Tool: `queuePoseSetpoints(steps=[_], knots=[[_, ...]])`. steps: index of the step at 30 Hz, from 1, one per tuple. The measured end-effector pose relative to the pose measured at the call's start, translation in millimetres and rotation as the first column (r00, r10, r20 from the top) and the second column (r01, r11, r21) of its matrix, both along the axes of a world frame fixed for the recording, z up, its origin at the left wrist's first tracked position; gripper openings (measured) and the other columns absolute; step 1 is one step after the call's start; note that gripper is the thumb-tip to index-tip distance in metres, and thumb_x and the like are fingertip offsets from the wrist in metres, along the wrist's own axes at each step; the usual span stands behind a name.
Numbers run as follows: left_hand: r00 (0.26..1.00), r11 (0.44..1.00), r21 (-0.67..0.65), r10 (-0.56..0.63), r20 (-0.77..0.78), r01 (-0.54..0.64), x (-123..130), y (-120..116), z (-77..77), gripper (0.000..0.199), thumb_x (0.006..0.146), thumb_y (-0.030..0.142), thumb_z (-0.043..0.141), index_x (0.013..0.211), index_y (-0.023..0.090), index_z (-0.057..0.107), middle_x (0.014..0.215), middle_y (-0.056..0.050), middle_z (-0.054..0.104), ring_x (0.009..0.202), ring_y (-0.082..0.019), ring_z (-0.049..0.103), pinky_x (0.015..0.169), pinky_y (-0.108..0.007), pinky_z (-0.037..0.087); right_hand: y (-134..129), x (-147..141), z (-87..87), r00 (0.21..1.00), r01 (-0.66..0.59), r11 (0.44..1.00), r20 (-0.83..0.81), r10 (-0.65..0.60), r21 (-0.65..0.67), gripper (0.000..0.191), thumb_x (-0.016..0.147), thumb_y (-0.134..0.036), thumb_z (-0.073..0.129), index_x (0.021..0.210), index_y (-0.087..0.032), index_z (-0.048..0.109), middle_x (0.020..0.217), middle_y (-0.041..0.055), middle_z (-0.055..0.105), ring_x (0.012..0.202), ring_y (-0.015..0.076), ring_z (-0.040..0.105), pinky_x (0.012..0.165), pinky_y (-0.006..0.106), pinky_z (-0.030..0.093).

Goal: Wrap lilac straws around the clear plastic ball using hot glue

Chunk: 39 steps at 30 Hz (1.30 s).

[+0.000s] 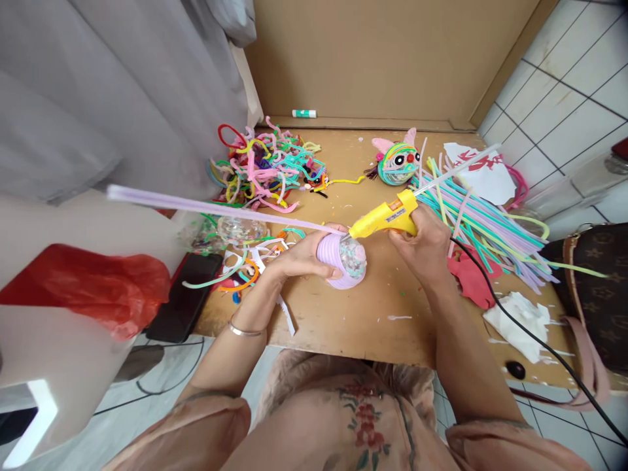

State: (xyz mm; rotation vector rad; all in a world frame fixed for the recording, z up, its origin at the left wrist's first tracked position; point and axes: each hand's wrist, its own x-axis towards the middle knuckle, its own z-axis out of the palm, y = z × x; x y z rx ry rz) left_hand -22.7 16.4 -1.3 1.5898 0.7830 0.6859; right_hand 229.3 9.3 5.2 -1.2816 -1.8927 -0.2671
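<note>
Gripping a lilac-wrapped plastic bottle piece (338,281), the left hand (309,254) curves around its side, the thumb along the near side and the other fingers around the far side, closed to the width of the piece. It sits just left of the yellow hot-glue gun (385,217), tilted so that its clear end faces the gun, whose nozzle reaches its upper edge; whether they touch is hard to tell. The right hand (420,239) is wrapped around the gun's handle; pressure on the trigger cannot be made out.

The bottle piece looks light and hollow, with thin walls likely to dent under a hard squeeze. Its fuzzy windings should give good grip, though any coil without set glue could slide, so a gentle hold around the wrapped part, clear of the nozzle, seems best. The loose lilac pipe cleaner (220,213), stretching left from the gun's tip, is probably soft outside with bendable wire within; it is best guided by its free length. The gun should feel rigid and a little front-heavy, safest by its handle, since the nozzle may be hot. Right of the gun, its black cord (495,301) could drag.
</note>
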Motion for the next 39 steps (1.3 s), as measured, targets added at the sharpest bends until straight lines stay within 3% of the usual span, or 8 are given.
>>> queuePoseSetpoints(steps=[5,11,23,28,31,35,39], knots=[[1.0,0.999,-0.033,-0.014,0.02,0.014,1,-1,1.8,0.077,0.048,0.032,0.085,0.117,0.019,0.053,0.124,-0.009,0.053,0.111,-0.027,0.053,0.097,-0.038,0.044,-1,-2,2.9,1.0,-0.006,1.0,-0.015,0.006,-0.014,0.014,0.075,-0.022,0.054,0.089,-0.021,0.057,0.075,0.0014,0.055,0.068,0.0181,0.051,0.061,0.029,0.038],[1.0,1.0,-0.007,-0.007,-0.004,0.007,1,0,1.5,0.076,0.048,0.033,0.085,0.117,0.02,0.055,0.128,-0.009,0.052,0.118,-0.029,0.051,0.102,-0.04,0.043,-1,-1,5.6,1.0,0.003,0.999,-0.028,-0.004,-0.041,0.004,0.074,-0.023,0.055,0.076,-0.022,0.051,0.072,0.0013,0.055,0.067,0.0177,0.051,0.059,0.029,0.037],[1.0,1.0,-0.004,0.004,-0.011,-0.004,1,-1,2.6,0.077,0.048,0.035,0.084,0.117,0.019,0.055,0.127,-0.01,0.053,0.116,-0.03,0.052,0.1,-0.041,0.044,-1,-3,6.0,0.999,-0.005,1.0,-0.039,0.005,-0.009,0.01,0.072,-0.022,0.054,0.072,-0.023,0.044,0.069,0.0004,0.052,0.064,0.0169,0.049,0.057,0.029,0.036],[1.0,0.999,-0.033,0.01,-0.01,-0.011,1,-2,3.7,0.076,0.048,0.034,0.084,0.116,0.018,0.054,0.116,-0.007,0.056,0.109,-0.027,0.054,0.091,-0.036,0.047,4,-2,3.1,0.99,0.085,0.995,-0.11,-0.09,-0.056,0.016,0.07,-0.027,0.058,0.072,-0.024,0.043,0.07,0.0009,0.053,0.065,0.0177,0.049,0.06,0.03,0.04],[1.0,0.999,-0.042,-0.008,0.012,0.009,2,-2,4.6,0.071,0.05,0.033,0.083,0.112,0.018,0.055,0.112,-0.006,0.055,0.101,-0.024,0.055,0.083,-0.032,0.048,15,7,-7.1,0.966,0.187,0.971,-0.152,-0.21,-0.152,0.023,0.069,-0.039,0.062,0.073,-0.024,0.045,0.073,0.0028,0.055,0.069,0.0202,0.051,0.065,0.034,0.043],[0.999,0.999,-0.004,0.042,-0.003,-0.042,4,-3,6.5,0.071,0.049,0.03,0.083,0.112,0.019,0.052,0.111,-0.006,0.053,0.098,-0.021,0.054,0.079,-0.03,0.049,32,27,-35.5,0.9,0.37,0.876,-0.117,-0.421,-0.308,0.036,0.069,-0.054,0.06,0.077,-0.02,0.054,0.075,0.0073,0.058,0.071,0.0237,0.053,0.066,0.038,0.045],[0.988,0.992,0.004,0.127,-0.085,-0.127,7,-7,8.3,0.073,0.054,0.031,0.079,0.118,0.022,0.045,0.108,-0.004,0.053,0.089,-0.021,0.057,0.071,-0.032,0.052,40,38,-60.2,0.863,0.483,0.832,-0.013,-0.506,-0.273,0.043,0.068,-0.051,0.061,0.089,-0.013,0.06,0.083,0.0136,0.062,0.077,0.0273,0.057,0.07,0.042,0.046]])
